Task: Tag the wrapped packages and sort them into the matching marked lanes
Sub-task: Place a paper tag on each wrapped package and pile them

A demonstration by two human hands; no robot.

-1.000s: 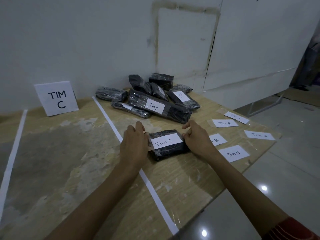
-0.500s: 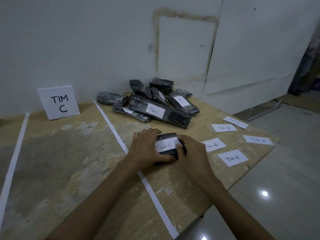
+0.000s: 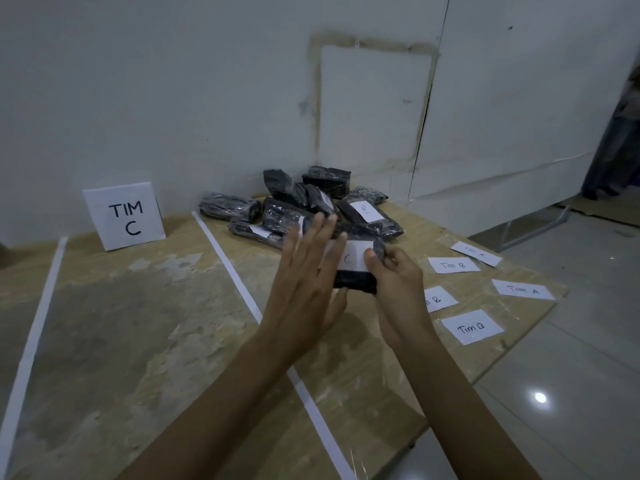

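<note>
A small black wrapped package [image 3: 355, 284] with a white "Tim C" tag [image 3: 353, 258] is lifted off the wooden table [image 3: 138, 323]. My right hand [image 3: 394, 282] grips its right end, thumb on the tag. My left hand [image 3: 308, 271] lies flat against its left side with straight fingers, hiding part of the tag. A pile of black wrapped packages [image 3: 294, 209], some tagged, lies at the back by the wall. A standing "TIM C" sign [image 3: 124, 216] marks the lane between two white tape lines [image 3: 228, 265].
Loose paper tags lie on the table's right part: "Tim B" [image 3: 472, 328], a second "Tim B" [image 3: 453, 265], "Tim A" [image 3: 523, 289] and others. The table's right edge drops to a tiled floor [image 3: 571, 393]. A white wall stands behind.
The package lay on the table with both hands closing round it; now it is raised and tilted, held by my right hand, and my left hand has opened flat beside it.
</note>
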